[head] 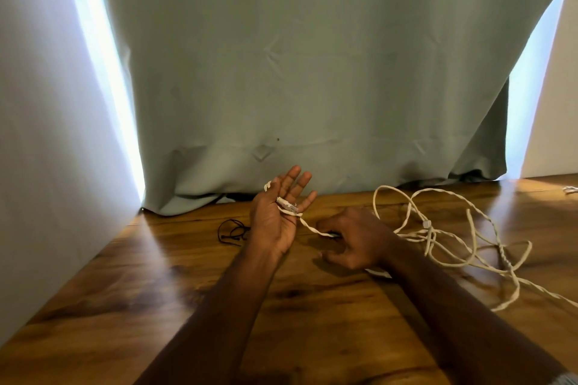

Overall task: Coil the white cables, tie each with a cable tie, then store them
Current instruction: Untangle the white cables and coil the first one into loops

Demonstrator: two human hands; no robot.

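A long white twisted cable [444,237] lies in loose tangled loops on the wooden table [156,291], right of centre. My left hand [278,212] is raised palm up with straight fingers; the cable's plug end [286,205] lies across the palm and the cable wraps behind the hand. From there the cable runs down to my right hand [353,241], which pinches it low over the table with curled fingers. A small black cable tie [231,233] lies on the table just left of my left hand.
A grey-green curtain [312,72] hangs along the table's far edge. A pale wall [47,134] closes the left side. Another bit of white cable [570,189] shows at the far right edge of the table.
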